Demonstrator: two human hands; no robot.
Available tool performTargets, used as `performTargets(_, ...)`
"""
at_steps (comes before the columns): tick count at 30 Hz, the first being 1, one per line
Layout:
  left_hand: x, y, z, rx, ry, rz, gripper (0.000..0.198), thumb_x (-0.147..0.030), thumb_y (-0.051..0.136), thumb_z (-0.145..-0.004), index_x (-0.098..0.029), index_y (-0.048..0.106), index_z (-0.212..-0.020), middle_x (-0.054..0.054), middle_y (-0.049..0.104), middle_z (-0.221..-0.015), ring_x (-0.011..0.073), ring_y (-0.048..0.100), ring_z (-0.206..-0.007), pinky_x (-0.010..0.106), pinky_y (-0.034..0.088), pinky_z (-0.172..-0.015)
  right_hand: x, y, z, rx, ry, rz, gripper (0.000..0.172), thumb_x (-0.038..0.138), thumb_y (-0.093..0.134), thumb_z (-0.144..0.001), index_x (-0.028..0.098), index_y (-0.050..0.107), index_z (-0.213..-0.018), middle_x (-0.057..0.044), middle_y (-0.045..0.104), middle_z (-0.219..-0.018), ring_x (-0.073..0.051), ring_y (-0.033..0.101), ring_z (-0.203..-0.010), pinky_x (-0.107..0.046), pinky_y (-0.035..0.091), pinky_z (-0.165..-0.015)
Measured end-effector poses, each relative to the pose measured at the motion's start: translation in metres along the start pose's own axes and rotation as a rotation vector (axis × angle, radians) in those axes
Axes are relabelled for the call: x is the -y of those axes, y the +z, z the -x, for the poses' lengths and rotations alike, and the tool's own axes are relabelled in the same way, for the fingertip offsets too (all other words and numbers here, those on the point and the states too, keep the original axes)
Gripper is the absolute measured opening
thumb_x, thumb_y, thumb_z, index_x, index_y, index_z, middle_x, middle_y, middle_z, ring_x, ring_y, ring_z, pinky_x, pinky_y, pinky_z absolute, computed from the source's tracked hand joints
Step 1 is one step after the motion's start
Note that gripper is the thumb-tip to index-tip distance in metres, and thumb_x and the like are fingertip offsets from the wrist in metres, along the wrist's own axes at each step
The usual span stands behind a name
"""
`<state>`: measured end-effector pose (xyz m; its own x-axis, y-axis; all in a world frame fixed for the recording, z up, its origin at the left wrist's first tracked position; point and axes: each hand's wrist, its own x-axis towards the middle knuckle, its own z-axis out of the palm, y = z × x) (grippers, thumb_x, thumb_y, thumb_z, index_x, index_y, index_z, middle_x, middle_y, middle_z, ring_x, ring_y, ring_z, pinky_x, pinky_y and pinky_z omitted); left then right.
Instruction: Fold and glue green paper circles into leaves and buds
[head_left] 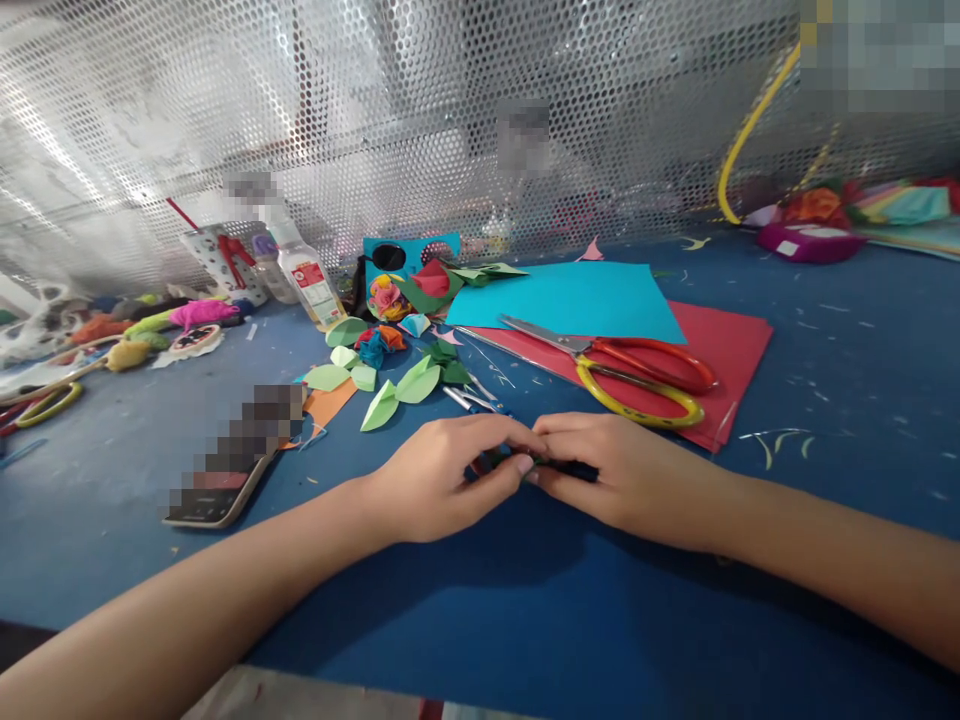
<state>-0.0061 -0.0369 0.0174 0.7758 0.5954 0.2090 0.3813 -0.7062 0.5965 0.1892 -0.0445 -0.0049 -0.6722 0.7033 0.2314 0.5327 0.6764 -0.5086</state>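
Note:
My left hand [450,475] and my right hand [600,465] meet fingertip to fingertip above the near part of the blue table. Both are closed in a pinch on something small and dark green, mostly hidden by my fingers, so its kind cannot be made out. Just beyond them lies a metal tool with blue grips [472,400], partly covered by the hands. Light green paper leaves [418,380] are spread to the left of it. Scissors [637,380] with red and yellow handles rest on red paper sheets [739,350] and a turquoise sheet [577,295], beyond my right hand.
A phone [240,455] lies left of my hands, near orange paper [326,405]. Paper flowers [380,345], a bottle [309,275] and a spotted cup [225,265] stand or lie farther back. Perforated metal mesh [420,120] borders the table's far side. A purple item [810,243] sits far right.

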Motion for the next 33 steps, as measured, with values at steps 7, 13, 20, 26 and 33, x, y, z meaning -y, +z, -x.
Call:
performTargets(7,0.0036,0.0010,0.0008,-0.017,0.007,-0.005,0.022,-0.021,0.044,-0.084,-0.018,0.053,-0.104,0.004,0.062,-0.094,0.0118,0.058,-0.081,0.022,0.046,-0.070,0.0011,-0.0001,-0.0005,-0.017,-0.003,0.004,0.016,0.016,0.047,-0.082,0.017,0.062,-0.076,-0.002,0.057,-0.075,-0.014,0.055,-0.070,-0.025,0.041,-0.061)
performTargets(13,0.0037,0.0015,0.0006,-0.026,0.014,-0.013,0.021,-0.022,0.044,-0.084,-0.017,0.054,-0.103,0.005,0.062,-0.094,0.0123,0.059,-0.083,0.022,0.047,-0.071,0.0017,-0.0007,-0.0006,-0.022,-0.008,0.009,0.015,0.015,0.047,-0.082,0.017,0.061,-0.079,-0.002,0.058,-0.076,-0.014,0.055,-0.070,-0.026,0.042,-0.060)
performTargets(20,0.0039,0.0019,0.0006,-0.033,0.028,-0.020,0.022,-0.021,0.044,-0.084,-0.017,0.054,-0.103,0.005,0.063,-0.094,0.0124,0.059,-0.083,0.022,0.047,-0.072,0.0020,-0.0012,-0.0005,-0.015,-0.009,0.007,0.015,0.014,0.047,-0.082,0.017,0.061,-0.079,-0.002,0.058,-0.077,-0.014,0.055,-0.071,-0.026,0.042,-0.062)
performTargets(26,0.0046,0.0027,0.0008,-0.036,0.025,-0.027,0.022,-0.020,0.044,-0.084,-0.017,0.055,-0.103,0.004,0.063,-0.093,0.0120,0.058,-0.081,0.022,0.046,-0.071,0.0024,-0.0016,-0.0009,-0.004,-0.004,0.007,0.015,0.015,0.047,-0.082,0.017,0.061,-0.080,-0.003,0.058,-0.077,-0.015,0.056,-0.072,-0.026,0.043,-0.062)
performTargets(33,0.0044,0.0027,0.0004,-0.034,0.029,-0.028,0.021,-0.020,0.044,-0.084,-0.018,0.055,-0.102,0.004,0.064,-0.092,0.0115,0.059,-0.080,0.021,0.047,-0.070,0.0030,-0.0023,-0.0005,0.010,-0.004,0.013,0.015,0.015,0.046,-0.083,0.017,0.061,-0.080,-0.003,0.058,-0.078,-0.015,0.056,-0.072,-0.027,0.043,-0.063)
